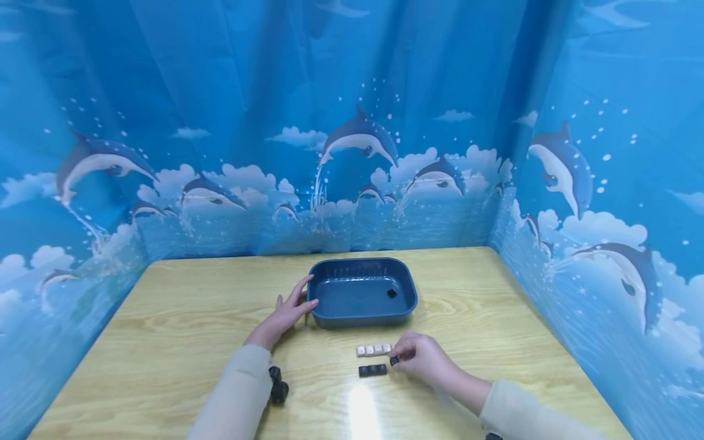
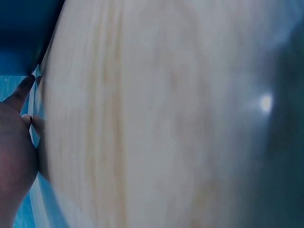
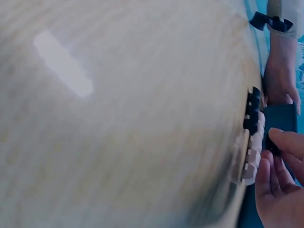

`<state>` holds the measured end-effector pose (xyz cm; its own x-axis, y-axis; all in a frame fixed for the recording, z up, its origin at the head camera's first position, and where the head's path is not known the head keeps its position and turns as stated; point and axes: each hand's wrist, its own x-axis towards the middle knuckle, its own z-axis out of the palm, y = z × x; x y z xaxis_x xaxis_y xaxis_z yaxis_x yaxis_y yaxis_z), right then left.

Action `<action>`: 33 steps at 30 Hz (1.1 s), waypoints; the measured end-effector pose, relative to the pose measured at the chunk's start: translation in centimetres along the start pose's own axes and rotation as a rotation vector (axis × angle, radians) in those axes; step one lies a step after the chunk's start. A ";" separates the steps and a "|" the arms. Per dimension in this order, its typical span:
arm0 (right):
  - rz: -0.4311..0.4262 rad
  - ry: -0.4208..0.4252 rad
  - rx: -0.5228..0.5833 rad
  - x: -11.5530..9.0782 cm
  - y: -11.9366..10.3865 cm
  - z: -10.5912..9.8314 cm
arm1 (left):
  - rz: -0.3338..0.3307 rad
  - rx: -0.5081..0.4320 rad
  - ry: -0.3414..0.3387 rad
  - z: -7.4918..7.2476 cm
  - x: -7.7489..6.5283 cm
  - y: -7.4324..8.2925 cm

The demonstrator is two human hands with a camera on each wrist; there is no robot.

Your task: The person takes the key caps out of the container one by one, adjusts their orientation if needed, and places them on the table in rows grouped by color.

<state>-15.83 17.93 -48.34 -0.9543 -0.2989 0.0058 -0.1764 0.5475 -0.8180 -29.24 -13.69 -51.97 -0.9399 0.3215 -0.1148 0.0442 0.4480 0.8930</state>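
In the head view my right hand (image 1: 422, 360) pinches a small black keycap (image 1: 394, 361) between thumb and fingertips. It is just right of a row of three black keycaps (image 1: 373, 370) and a row of several white keycaps (image 1: 374, 350). The right wrist view also shows the pinched keycap (image 3: 272, 146), partly covered by the fingers. My left hand (image 1: 286, 315) rests spread against the left side of a dark blue rectangular basin (image 1: 360, 321), with fingertips at its rim. One black keycap (image 1: 392, 293) lies inside the basin, toward the right.
The wooden table (image 1: 209, 318) runs back to a blue dolphin-print curtain (image 1: 247, 201). More curtain hangs close along the left and right sides. A black wrist strap (image 1: 278, 386) sits on the left sleeve, and a bright reflection lies in front of the black row.
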 end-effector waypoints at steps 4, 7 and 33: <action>0.022 0.009 0.014 -0.4 0.2 0.6 | -0.006 -0.002 0.000 0.1 0.1 0.0; 0.037 0.013 0.026 -0.7 0.4 0.8 | -0.004 -0.003 -0.001 0.1 0.1 0.0; 0.037 0.027 -0.073 -0.3 0.8 1.7 | -0.024 -0.018 -0.009 0.0 -0.1 0.2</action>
<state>-15.32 17.14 -49.97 -0.9665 -0.2565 -0.0073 -0.1571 0.6139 -0.7736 -29.12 -13.66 -51.78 -0.9376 0.3183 -0.1400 0.0156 0.4408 0.8975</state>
